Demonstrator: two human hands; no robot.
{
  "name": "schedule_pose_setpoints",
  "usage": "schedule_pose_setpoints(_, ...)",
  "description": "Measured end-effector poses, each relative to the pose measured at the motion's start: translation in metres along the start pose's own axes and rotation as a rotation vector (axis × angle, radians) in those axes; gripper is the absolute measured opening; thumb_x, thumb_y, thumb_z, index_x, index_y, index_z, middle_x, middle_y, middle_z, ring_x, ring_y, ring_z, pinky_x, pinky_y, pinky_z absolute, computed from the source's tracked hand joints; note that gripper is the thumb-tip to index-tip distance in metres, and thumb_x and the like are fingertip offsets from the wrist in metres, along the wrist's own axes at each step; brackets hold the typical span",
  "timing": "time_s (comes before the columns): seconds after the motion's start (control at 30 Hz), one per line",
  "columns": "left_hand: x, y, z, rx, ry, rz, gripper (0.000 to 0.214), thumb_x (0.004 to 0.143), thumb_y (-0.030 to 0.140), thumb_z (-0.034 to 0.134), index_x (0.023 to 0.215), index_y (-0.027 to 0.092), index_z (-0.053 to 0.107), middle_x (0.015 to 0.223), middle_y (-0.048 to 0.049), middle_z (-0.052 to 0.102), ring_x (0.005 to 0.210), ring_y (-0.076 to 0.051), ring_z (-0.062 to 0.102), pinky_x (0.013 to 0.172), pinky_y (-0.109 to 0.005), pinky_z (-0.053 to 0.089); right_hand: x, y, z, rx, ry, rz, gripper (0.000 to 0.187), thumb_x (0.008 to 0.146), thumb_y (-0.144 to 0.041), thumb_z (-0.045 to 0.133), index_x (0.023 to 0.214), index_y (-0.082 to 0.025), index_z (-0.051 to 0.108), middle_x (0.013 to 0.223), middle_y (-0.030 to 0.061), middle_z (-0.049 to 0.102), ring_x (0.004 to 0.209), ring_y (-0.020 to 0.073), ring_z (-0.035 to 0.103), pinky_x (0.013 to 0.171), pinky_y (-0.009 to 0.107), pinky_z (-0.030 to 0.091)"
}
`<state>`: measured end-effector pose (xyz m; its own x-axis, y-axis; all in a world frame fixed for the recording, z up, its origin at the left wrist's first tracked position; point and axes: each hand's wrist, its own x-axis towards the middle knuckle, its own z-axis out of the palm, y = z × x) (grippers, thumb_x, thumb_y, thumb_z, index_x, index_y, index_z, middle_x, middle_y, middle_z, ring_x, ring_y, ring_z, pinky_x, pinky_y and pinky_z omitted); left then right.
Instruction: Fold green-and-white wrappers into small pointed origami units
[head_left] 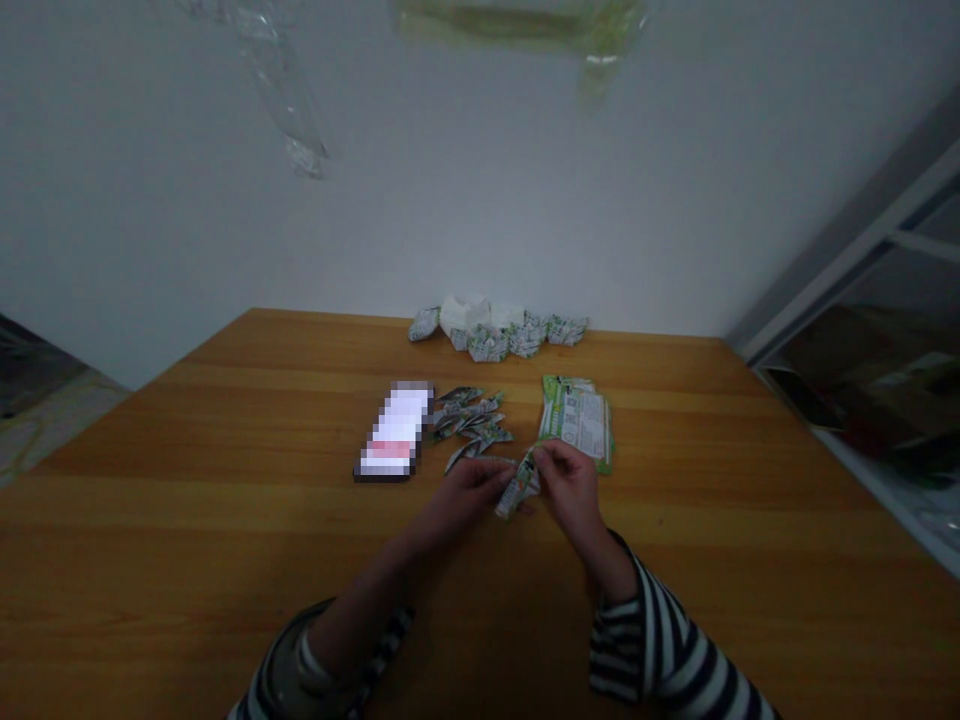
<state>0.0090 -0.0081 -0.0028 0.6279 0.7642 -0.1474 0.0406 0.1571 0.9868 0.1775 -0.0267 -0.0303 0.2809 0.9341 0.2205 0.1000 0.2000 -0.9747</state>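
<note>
Both of my hands meet over the middle of a wooden table [187,520]. My left hand [466,495] and my right hand [570,478] each pinch an end of a small printed green-and-white paper strip [517,490], partly folded between them. Just beyond my left hand lie several folded pieces of the same paper [471,420]. A flat stack of printed green-and-white sheets [579,418] rests just beyond my right hand. Both sleeves are striped dark and white.
A phone [394,440] with a lit screen lies left of the folded pieces. Along the table's far edge by the white wall sits a row of crumpled and folded printed papers [495,332]. A window frame [862,250] stands at the right.
</note>
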Motion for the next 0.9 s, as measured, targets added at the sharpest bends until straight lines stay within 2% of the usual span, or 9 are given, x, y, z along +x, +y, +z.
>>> schedule_pose_setpoints(0.17,-0.001,0.005,0.004,-0.056,-0.031,0.007,0.039,0.081,0.045,0.063,0.105,0.016,0.071,0.099,-0.0088,0.073,0.086,-0.023,0.068,0.081,-0.034,0.052,0.0,-0.002,0.001,-0.031,-0.011,-0.036,0.018,0.081,-0.032,0.063,0.072,-0.019,0.069,0.067,0.0016,0.062,0.065,0.0162,0.058,0.061,0.026,0.047)
schedule_pose_setpoints(0.3,0.002,-0.003,0.011,-0.074,-0.036,0.094,0.046,0.071,0.023,0.071,0.116,0.017,0.064,0.106,-0.0092,0.07,0.088,-0.022,0.068,0.082,-0.033,0.053,-0.003,-0.007,0.006,-0.076,-0.1,-0.149,0.016,0.084,-0.03,0.061,0.081,-0.023,0.075,0.082,0.004,0.06,0.08,0.0179,0.059,0.069,0.028,0.05)
schedule_pose_setpoints(0.37,0.003,-0.01,0.012,-0.003,0.06,0.129,0.04,0.072,0.015,0.063,0.112,0.016,0.065,0.1,-0.0081,0.071,0.079,-0.019,0.067,0.076,-0.033,0.054,-0.006,-0.009,0.01,-0.097,-0.171,-0.212,0.021,0.084,-0.032,0.063,0.101,-0.026,0.074,0.098,0.0063,0.059,0.095,0.0205,0.059,0.081,0.031,0.051)
schedule_pose_setpoints(0.43,0.004,-0.014,0.011,0.17,0.193,0.193,0.03,0.071,0.009,0.057,0.097,0.015,0.07,0.091,-0.0073,0.072,0.08,-0.02,0.067,0.078,-0.033,0.054,-0.01,-0.012,0.013,-0.174,-0.222,-0.271,0.046,0.08,-0.034,0.068,0.125,-0.029,0.062,0.118,0.0086,0.054,0.113,0.0246,0.053,0.096,0.037,0.046)
schedule_pose_setpoints(0.53,0.004,-0.013,0.006,0.379,0.334,0.328,0.032,0.069,0.006,0.053,0.092,0.018,0.073,0.097,-0.0074,0.073,0.093,-0.023,0.066,0.087,-0.036,0.051,-0.015,-0.013,0.014,-0.316,-0.152,-0.303,0.063,0.078,-0.027,0.068,0.138,-0.029,0.049,0.128,0.0098,0.05,0.119,0.0269,0.049,0.102,0.042,0.042)
schedule_pose_setpoints(0.6,0.004,-0.009,0.003,0.391,0.402,0.386,0.037,0.072,0.007,0.051,0.097,0.02,0.074,0.108,-0.0079,0.072,0.103,-0.023,0.065,0.094,-0.039,0.049,-0.017,-0.011,0.013,-0.335,-0.083,-0.305,0.05,0.082,-0.019,0.059,0.131,-0.029,0.057,0.111,0.0079,0.059,0.102,0.0231,0.058,0.09,0.038,0.048)
schedule_pose_setpoints(0.7,0.005,-0.006,0.001,0.237,0.4,0.322,0.036,0.078,0.014,0.052,0.107,0.021,0.073,0.114,-0.0076,0.071,0.108,-0.024,0.065,0.099,-0.042,0.047,-0.017,-0.01,0.01,-0.24,-0.073,-0.325,0.033,0.084,-0.013,0.054,0.106,-0.028,0.073,0.082,0.0033,0.065,0.072,0.0173,0.06,0.067,0.03,0.05)
schedule_pose_setpoints(0.8,0.006,-0.007,0.0,0.081,0.412,0.211,0.035,0.078,0.023,0.06,0.111,0.019,0.071,0.112,-0.0078,0.072,0.106,-0.026,0.066,0.097,-0.043,0.049,-0.014,-0.01,0.01,-0.098,-0.113,-0.293,0.022,0.083,-0.015,0.058,0.088,-0.026,0.077,0.076,0.0029,0.065,0.067,0.0159,0.06,0.06,0.027,0.047)
schedule_pose_setpoints(0.9,0.006,-0.006,0.001,0.037,0.417,0.202,0.033,0.075,0.025,0.066,0.106,0.017,0.073,0.11,-0.0092,0.073,0.106,-0.027,0.066,0.098,-0.042,0.047,-0.01,-0.01,0.011,-0.001,-0.113,-0.216,0.021,0.081,-0.013,0.058,0.08,-0.024,0.076,0.075,0.0029,0.064,0.069,0.0158,0.06,0.058,0.025,0.046)
